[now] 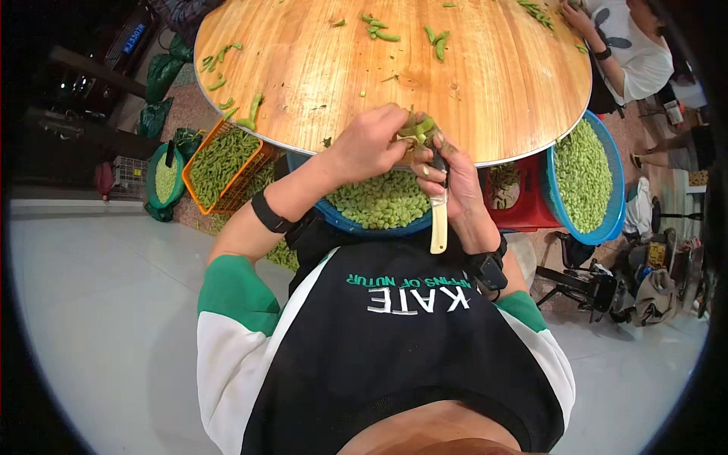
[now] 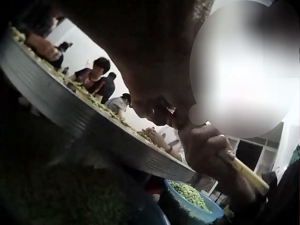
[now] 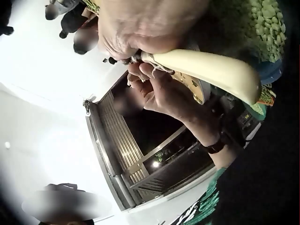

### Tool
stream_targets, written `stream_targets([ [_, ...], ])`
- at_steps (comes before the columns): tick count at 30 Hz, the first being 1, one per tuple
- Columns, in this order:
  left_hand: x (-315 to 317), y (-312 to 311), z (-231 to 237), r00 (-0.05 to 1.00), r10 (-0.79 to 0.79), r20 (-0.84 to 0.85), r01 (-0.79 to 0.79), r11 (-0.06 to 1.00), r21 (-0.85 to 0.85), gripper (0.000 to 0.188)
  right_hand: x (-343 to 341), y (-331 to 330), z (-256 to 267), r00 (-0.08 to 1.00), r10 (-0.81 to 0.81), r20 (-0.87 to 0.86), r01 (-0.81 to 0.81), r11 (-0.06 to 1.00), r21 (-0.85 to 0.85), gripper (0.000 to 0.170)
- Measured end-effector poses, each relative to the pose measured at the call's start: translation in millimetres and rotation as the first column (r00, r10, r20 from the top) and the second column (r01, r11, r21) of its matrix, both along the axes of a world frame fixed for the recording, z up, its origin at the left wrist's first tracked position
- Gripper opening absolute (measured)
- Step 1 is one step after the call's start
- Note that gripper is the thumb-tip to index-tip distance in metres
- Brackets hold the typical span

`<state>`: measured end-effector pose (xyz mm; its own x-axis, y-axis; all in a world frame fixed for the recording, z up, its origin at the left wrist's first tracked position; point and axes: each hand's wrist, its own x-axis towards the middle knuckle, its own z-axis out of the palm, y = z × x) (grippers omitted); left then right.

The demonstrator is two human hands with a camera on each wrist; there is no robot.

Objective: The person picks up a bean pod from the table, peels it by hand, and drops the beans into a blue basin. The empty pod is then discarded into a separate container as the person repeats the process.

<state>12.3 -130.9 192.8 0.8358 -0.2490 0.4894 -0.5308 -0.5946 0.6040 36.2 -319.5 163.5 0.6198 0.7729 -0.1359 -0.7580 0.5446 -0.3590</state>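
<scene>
Over the near edge of the round wooden table point(image 1: 318, 83), both hands meet at a small bunch of green bean pods point(image 1: 422, 130). My left hand point(image 1: 368, 144) pinches the pods between its thumb and fingers. My right hand point(image 1: 459, 178) grips a knife with a cream handle point(image 1: 439, 224), which points down toward my body; the blade is mostly hidden by the fingers. In the right wrist view the handle point(image 3: 211, 75) sticks out below the palm, with the left hand point(image 3: 164, 96) close to its other end. A blue basin of shelled green beans point(image 1: 379, 201) sits beneath the hands.
Loose pods point(image 1: 254, 110) lie scattered on the table. An orange basket of pods point(image 1: 224, 163) stands at left, beside a small green basin point(image 1: 165, 178). At right are a red container point(image 1: 531, 197) and another blue basin of beans point(image 1: 584, 178). A person in white point(image 1: 637, 49) sits across.
</scene>
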Motion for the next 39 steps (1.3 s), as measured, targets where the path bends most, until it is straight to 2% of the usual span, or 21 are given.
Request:
stream_targets([
  [3, -4.7, -1.6, 1.2, 0.991, 0.036, 0.132, -0.053, 0.991, 0.125, 0.014, -3.0, 0.8, -0.2, 1.000, -0.003, -0.008, 0.003, 1.000, 0.001, 0.027],
  [5, -5.9, -5.9, 2.9, 0.998, 0.036, -0.051, -0.042, 0.992, -0.123, 0.011, -8.1, 2.4, 7.7, 1.000, -0.017, 0.022, 0.018, 1.000, -0.019, 0.025],
  [6, -6.8, -8.8, 2.8, 0.998, 0.035, -0.050, -0.041, 0.992, -0.123, 0.011, -9.3, 2.8, 10.7, 0.998, -0.032, 0.053, 0.034, 0.999, -0.038, 0.023],
  [8, -9.5, -13.8, 1.5, 0.847, -0.168, -0.505, -0.220, 0.755, -0.618, 0.014, -10.3, 1.9, 4.5, 0.992, -0.057, 0.110, 0.065, 0.995, -0.073, 0.023],
  [12, -6.7, -7.7, -1.6, 0.746, -0.274, -0.606, -0.269, 0.709, -0.652, 0.016, -8.6, -0.9, -3.5, 0.962, -0.115, 0.249, 0.169, 0.964, -0.205, 0.024],
  [13, -6.7, -11.4, -2.8, 0.820, -0.136, -0.555, -0.230, 0.810, -0.540, 0.015, -8.8, -0.9, -4.3, 0.961, -0.115, 0.250, 0.169, 0.964, -0.205, 0.024],
  [14, -7.3, -14.2, -2.9, 0.882, -0.008, -0.471, -0.210, 0.889, -0.408, 0.014, -9.4, -0.7, -4.9, 0.907, -0.109, 0.406, 0.240, 0.927, -0.287, 0.025],
  [15, -9.5, -15.6, -1.9, 0.882, -0.008, -0.472, -0.210, 0.889, -0.407, 0.014, -10.5, -0.3, -5.2, 0.832, -0.084, 0.548, 0.321, 0.879, -0.353, 0.025],
  [16, -12.9, -18.0, 4.1, 0.893, 0.064, -0.445, -0.213, 0.932, -0.294, 0.013, -12.3, 1.6, -3.9, 0.833, -0.085, 0.547, 0.322, 0.879, -0.353, 0.025],
  [17, -15.5, -20.1, 7.4, 0.904, 0.132, -0.407, -0.220, 0.960, -0.176, 0.013, -14.4, 4.9, -0.8, 0.713, -0.093, 0.695, 0.503, 0.758, -0.414, 0.025],
  [18, -16.7, -22.3, 7.1, 0.904, 0.131, -0.408, -0.219, 0.960, -0.175, 0.013, -16.2, 7.6, 1.9, 0.572, -0.061, 0.818, 0.671, 0.608, -0.424, 0.024],
  [20, -18.0, -25.7, 7.1, 0.979, 0.136, -0.150, -0.160, 0.974, -0.160, 0.010, -14.8, 8.6, 2.4, 0.532, -0.086, 0.842, 0.709, 0.589, -0.388, 0.025],
  [23, -29.0, -28.5, 15.4, 0.982, 0.146, -0.121, -0.148, 0.989, -0.004, 0.007, -11.8, 4.4, -2.8, 0.435, -0.040, 0.899, 0.755, 0.561, -0.340, 0.029],
  [25, -35.0, -29.7, 19.4, 0.983, 0.121, -0.137, -0.122, 0.993, 0.001, 0.007, -8.3, 5.1, -0.3, 0.055, 0.118, 0.991, 0.903, 0.418, -0.100, 0.032],
  [26, -36.6, -30.3, 21.9, 0.983, 0.092, -0.160, -0.093, 0.996, 0.001, 0.007, -7.7, 4.0, 5.1, -0.040, 0.208, 0.977, 0.896, 0.441, -0.057, 0.034],
  [32, -58.0, -16.4, 28.8, 0.984, 0.072, -0.161, -0.048, 0.988, 0.148, 0.006, -11.0, 8.7, -5.0, -0.137, 0.306, 0.942, 0.882, 0.471, -0.024, 0.020],
  [34, -73.8, -0.3, 43.4, 0.955, 0.086, -0.284, -0.002, 0.958, 0.285, 0.008, -10.5, 4.9, 1.6, 0.105, 0.269, 0.957, 0.719, 0.645, -0.260, 0.018],
  [36, -92.7, 31.1, 54.0, 0.870, 0.107, -0.481, 0.216, 0.794, 0.568, 0.010, -6.7, -5.9, -9.9, 0.070, 0.334, 0.940, 0.655, 0.695, -0.296, 0.024],
  [37, -96.8, 42.5, 55.7, 0.871, 0.108, -0.479, 0.217, 0.791, 0.572, 0.010, -7.4, -8.6, -3.7, -0.008, 0.338, 0.941, 0.583, 0.766, -0.270, 0.021],
  [38, -98.8, 52.1, 56.6, 0.758, 0.145, -0.636, 0.365, 0.713, 0.599, 0.011, -7.2, -10.4, 1.5, -0.087, 0.333, 0.939, 0.504, 0.828, -0.247, 0.020],
  [39, -99.4, 56.1, 56.1, 0.613, 0.205, -0.763, 0.513, 0.631, 0.582, 0.012, -7.8, -11.5, 3.8, -0.135, 0.346, 0.928, 0.553, 0.804, -0.220, 0.020],
])
